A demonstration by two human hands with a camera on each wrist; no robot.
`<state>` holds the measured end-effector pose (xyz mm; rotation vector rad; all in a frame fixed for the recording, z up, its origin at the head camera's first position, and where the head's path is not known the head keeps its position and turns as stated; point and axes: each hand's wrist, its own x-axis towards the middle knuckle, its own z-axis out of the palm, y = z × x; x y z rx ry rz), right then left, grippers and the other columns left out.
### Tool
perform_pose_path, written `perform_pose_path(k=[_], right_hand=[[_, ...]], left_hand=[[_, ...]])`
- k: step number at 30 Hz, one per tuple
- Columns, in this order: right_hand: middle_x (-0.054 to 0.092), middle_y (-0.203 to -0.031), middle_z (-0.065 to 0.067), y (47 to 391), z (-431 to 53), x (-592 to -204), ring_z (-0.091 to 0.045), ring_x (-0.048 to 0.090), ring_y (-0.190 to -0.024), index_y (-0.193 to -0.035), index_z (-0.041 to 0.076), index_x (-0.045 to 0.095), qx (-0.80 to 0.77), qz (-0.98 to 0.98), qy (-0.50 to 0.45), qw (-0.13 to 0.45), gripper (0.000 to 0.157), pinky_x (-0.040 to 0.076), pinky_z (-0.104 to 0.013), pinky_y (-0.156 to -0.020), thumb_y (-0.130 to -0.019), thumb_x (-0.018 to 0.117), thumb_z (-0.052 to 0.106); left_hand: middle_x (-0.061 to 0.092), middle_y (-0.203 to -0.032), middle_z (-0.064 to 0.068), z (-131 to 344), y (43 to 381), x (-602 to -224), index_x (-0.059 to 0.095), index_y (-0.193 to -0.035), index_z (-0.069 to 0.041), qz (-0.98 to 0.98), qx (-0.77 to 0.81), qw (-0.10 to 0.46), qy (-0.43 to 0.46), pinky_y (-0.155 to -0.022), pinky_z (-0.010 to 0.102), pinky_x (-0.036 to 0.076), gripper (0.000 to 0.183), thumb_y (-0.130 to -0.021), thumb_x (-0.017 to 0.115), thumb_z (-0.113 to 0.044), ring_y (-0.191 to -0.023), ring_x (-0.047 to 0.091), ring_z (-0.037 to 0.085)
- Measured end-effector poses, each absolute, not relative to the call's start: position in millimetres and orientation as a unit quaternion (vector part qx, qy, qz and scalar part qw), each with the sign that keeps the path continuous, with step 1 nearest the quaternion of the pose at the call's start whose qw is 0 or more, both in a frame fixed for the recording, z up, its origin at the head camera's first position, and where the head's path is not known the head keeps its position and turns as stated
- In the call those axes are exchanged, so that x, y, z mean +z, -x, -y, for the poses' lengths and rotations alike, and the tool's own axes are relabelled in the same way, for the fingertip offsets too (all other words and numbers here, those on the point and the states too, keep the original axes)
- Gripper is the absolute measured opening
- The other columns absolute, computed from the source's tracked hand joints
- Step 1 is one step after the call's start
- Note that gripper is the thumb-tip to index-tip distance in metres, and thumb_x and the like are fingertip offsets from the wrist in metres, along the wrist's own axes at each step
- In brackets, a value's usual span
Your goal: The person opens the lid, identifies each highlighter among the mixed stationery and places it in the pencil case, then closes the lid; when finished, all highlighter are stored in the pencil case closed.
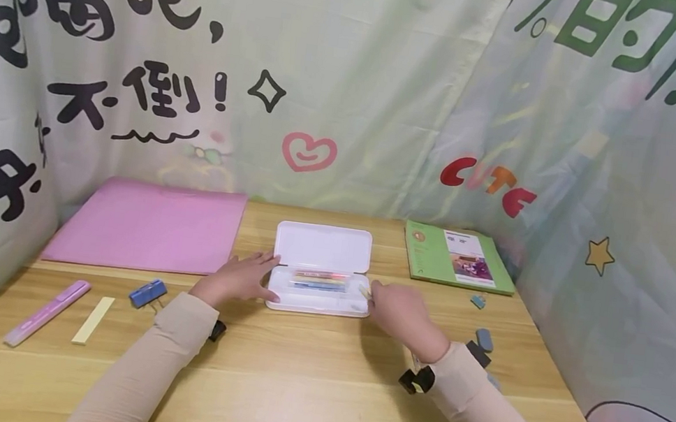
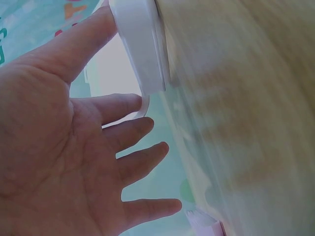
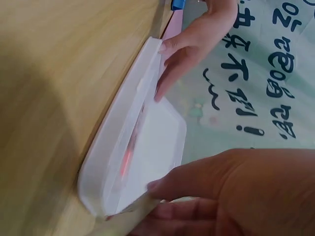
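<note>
A white pencil case [image 1: 316, 309] lies on the table with its lid [image 1: 324, 246] raised at the back. Several coloured pens or pencils [image 1: 319, 280] lie inside it. At the case's left end is my left hand [image 1: 239, 279], its fingers spread; in the left wrist view the thumb and index finger touch the white plastic. My right hand [image 1: 404, 315] is at the right end. Between its thumb and fingers it pinches a pale yellowish flat strip [image 3: 129, 216], blurred in the right wrist view, over the case's edge. The strip's exact kind cannot be made out.
To the left lie a pink sheet [image 1: 152, 227], a pink stick-shaped case [image 1: 47, 313], a pale yellow strip [image 1: 93, 320] and a blue binder clip [image 1: 147, 293]. A green book [image 1: 459, 257], a small teal clip [image 1: 478, 301] and a grey-blue oval piece [image 1: 484, 339] lie right.
</note>
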<state>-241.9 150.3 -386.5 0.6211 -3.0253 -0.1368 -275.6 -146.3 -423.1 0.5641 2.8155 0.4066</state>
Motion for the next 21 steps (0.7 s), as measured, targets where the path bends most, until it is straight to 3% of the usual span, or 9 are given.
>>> perform_pose_path(k=[5, 9, 16, 21], right_hand=[[0.049, -0.058, 0.006, 260, -127, -393, -0.008, 0.039, -0.044, -0.079, 0.014, 0.055, -0.021, 0.950, -0.302, 0.073, 0.008, 0.031, -0.023, -0.035, -0.081, 0.051, 0.021], [0.056, -0.072, 0.006, 271, -111, -400, -0.006, 0.044, -0.050, -0.093, 0.014, 0.060, -0.018, 0.926, -0.363, 0.100, 0.015, 0.033, -0.021, -0.037, -0.080, 0.053, 0.018], [0.054, -0.073, 0.004, 284, -90, -413, -0.011, 0.050, -0.057, -0.093, 0.014, 0.062, -0.040, 0.920, -0.372, 0.119, 0.015, 0.037, -0.024, -0.040, -0.081, 0.052, 0.015], [0.050, -0.075, 0.003, 286, -80, -418, -0.013, 0.049, -0.062, -0.097, 0.016, 0.061, -0.071, 0.921, -0.369, 0.099, 0.021, 0.038, -0.027, -0.039, -0.082, 0.047, 0.010]], left_hand=[[0.013, -0.143, 0.006, 146, 275, -423, 0.020, -0.139, -0.015, -0.964, 0.139, 0.121, -0.193, -0.095, 0.060, 0.004, 0.087, -0.072, 0.056, -0.057, -0.128, 0.012, 0.029], [0.012, -0.143, 0.006, 146, 276, -424, 0.020, -0.139, -0.015, -0.964, 0.138, 0.121, -0.192, -0.096, 0.059, 0.005, 0.088, -0.072, 0.056, -0.058, -0.128, 0.012, 0.028], [0.012, -0.143, 0.005, 147, 280, -429, 0.019, -0.139, -0.016, -0.965, 0.134, 0.123, -0.189, -0.096, 0.059, 0.004, 0.091, -0.069, 0.055, -0.061, -0.129, 0.011, 0.028], [0.013, -0.143, 0.005, 147, 280, -428, 0.020, -0.139, -0.017, -0.967, 0.129, 0.119, -0.183, -0.097, 0.058, 0.005, 0.090, -0.070, 0.056, -0.060, -0.129, 0.012, 0.027]])
